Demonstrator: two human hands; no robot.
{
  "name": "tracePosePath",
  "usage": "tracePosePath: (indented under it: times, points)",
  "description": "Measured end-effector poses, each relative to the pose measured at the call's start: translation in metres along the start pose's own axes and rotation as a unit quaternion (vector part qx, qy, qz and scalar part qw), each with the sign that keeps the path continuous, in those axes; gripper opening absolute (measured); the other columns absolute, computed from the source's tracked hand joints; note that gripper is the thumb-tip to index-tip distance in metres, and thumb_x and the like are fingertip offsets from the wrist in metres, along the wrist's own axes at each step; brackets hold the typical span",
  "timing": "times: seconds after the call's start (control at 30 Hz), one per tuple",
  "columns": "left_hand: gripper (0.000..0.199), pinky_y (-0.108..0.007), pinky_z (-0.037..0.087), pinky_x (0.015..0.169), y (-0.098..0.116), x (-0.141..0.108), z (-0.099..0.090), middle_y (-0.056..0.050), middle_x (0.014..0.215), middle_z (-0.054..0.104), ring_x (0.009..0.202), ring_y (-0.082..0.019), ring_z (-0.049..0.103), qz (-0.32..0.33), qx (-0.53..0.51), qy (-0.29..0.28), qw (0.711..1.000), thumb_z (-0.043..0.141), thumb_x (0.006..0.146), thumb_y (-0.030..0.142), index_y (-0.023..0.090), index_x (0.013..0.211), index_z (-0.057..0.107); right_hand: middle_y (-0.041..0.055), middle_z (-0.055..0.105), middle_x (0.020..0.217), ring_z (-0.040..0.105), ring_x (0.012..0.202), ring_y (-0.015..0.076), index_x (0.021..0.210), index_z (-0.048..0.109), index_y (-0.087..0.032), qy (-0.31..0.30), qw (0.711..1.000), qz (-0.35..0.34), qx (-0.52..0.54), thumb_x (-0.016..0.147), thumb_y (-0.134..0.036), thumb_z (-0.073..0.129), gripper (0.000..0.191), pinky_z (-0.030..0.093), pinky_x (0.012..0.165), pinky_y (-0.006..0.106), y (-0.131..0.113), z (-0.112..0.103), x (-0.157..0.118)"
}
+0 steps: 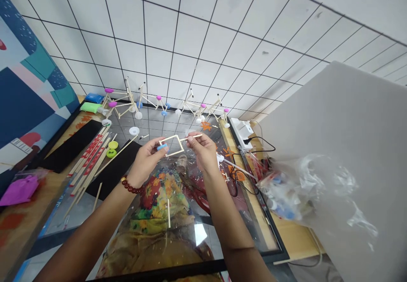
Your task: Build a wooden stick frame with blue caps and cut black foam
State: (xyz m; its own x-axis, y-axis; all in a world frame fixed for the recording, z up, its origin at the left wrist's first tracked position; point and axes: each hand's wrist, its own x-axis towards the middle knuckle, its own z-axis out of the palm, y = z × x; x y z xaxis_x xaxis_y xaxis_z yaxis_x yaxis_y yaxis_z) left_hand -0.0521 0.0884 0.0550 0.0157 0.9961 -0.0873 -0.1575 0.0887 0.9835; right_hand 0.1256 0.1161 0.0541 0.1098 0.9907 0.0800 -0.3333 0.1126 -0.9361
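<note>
My left hand pinches a small rectangular frame of pale wooden sticks at its left side, where a blue piece sits. My right hand holds a thin wooden stick between thumb and fingers, its left end touching the frame's right side. Both hands are raised above the glass tabletop. A loose short stick lies on the glass nearer to me.
Stick models with pink, blue and white discs stand along the back edge. Long sticks in red wrappers, green lids and black sheets lie left. A power strip, cables and plastic bags are right.
</note>
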Motion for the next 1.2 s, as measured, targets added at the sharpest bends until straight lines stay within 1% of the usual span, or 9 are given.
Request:
tracePosePath:
  times: [0.17,0.27,0.33,0.43,0.53,0.7,0.9,1.0,1.2]
  points:
    - [0.048,-0.027,0.046,0.07,-0.001,-0.001,0.001,-0.003,0.094,0.064,0.076,-0.013,0.055,0.004,-0.018,-0.006,1.0,0.076,0.07,0.038,0.016,0.111,0.065,-0.0022,0.065,0.07,0.055,0.061,0.0099,0.078,0.07,-0.02,0.001,0.999,-0.045,-0.03,0.071,-0.03,0.076,0.013,0.044,0.063,0.025,0.0,0.005,-0.004]
    - [0.054,-0.027,0.047,0.072,-0.002,-0.002,0.003,-0.005,0.1,0.065,0.084,-0.016,0.058,0.001,-0.035,-0.002,0.999,0.077,0.069,0.039,0.019,0.117,0.062,-0.0019,0.065,0.072,0.054,0.062,0.0108,0.078,0.069,-0.021,-0.003,0.996,-0.065,-0.055,0.072,-0.031,0.075,0.013,0.044,0.064,0.026,-0.004,0.006,-0.007]
    - [0.051,-0.027,0.047,0.071,-0.002,-0.003,0.004,-0.006,0.103,0.066,0.087,-0.017,0.059,-0.001,-0.034,-0.003,0.999,0.075,0.071,0.042,0.02,0.116,0.064,-0.0017,0.064,0.072,0.054,0.063,0.0117,0.079,0.068,-0.021,-0.011,0.994,-0.075,-0.073,0.073,-0.032,0.074,0.014,0.044,0.064,0.027,-0.006,0.007,-0.009]
    - [0.034,-0.026,0.045,0.071,-0.002,-0.005,0.007,-0.005,0.092,0.068,0.082,-0.016,0.059,0.016,-0.004,-0.012,1.0,0.07,0.076,0.045,0.018,0.097,0.07,-0.0017,0.063,0.07,0.054,0.064,0.013,0.08,0.068,-0.022,-0.029,0.992,-0.075,-0.097,0.073,-0.034,0.074,0.015,0.044,0.064,0.027,-0.008,0.008,-0.011]
    - [0.029,-0.027,0.045,0.072,-0.004,-0.006,0.008,-0.003,0.079,0.068,0.077,-0.016,0.059,0.032,0.033,-0.021,0.999,0.067,0.079,0.046,0.017,0.081,0.071,-0.0016,0.062,0.072,0.054,0.066,0.0134,0.08,0.067,-0.022,-0.05,0.99,-0.06,-0.117,0.073,-0.036,0.074,0.017,0.043,0.065,0.028,-0.007,0.009,-0.013]
    - [0.029,-0.027,0.045,0.07,-0.008,-0.006,0.009,-0.003,0.078,0.067,0.076,-0.017,0.06,0.026,0.016,-0.037,0.999,0.067,0.079,0.044,0.018,0.092,0.071,-0.0014,0.062,0.074,0.053,0.067,0.0137,0.08,0.067,-0.022,-0.075,0.987,-0.039,-0.137,0.073,-0.038,0.073,0.018,0.043,0.064,0.027,-0.007,0.009,-0.013]
    - [0.022,-0.025,0.042,0.067,-0.011,-0.007,0.01,0.0,0.072,0.061,0.072,-0.014,0.055,0.039,0.041,-0.037,0.998,0.063,0.083,0.04,0.018,0.084,0.067,-0.0015,0.061,0.076,0.056,0.07,0.0138,0.086,0.066,-0.023,-0.114,0.98,-0.037,-0.157,0.08,-0.034,0.068,0.013,0.044,0.066,0.027,-0.004,0.007,-0.014]
    - [0.023,-0.024,0.041,0.064,-0.013,-0.007,0.01,0.0,0.07,0.058,0.068,-0.013,0.051,0.04,0.04,-0.046,0.997,0.061,0.084,0.04,0.018,0.083,0.065,-0.0014,0.061,0.077,0.056,0.071,0.0141,0.087,0.065,-0.023,-0.12,0.978,-0.04,-0.167,0.082,-0.034,0.066,0.013,0.044,0.067,0.027,-0.005,0.007,-0.016]
    - [0.024,-0.026,0.041,0.066,-0.013,-0.007,0.011,0.0,0.069,0.059,0.067,-0.014,0.052,0.035,0.025,-0.037,0.998,0.064,0.082,0.041,0.018,0.082,0.067,-0.0012,0.061,0.077,0.057,0.072,0.015,0.089,0.063,-0.023,-0.135,0.973,-0.043,-0.18,0.084,-0.035,0.063,0.013,0.045,0.07,0.028,-0.008,0.008,-0.018]
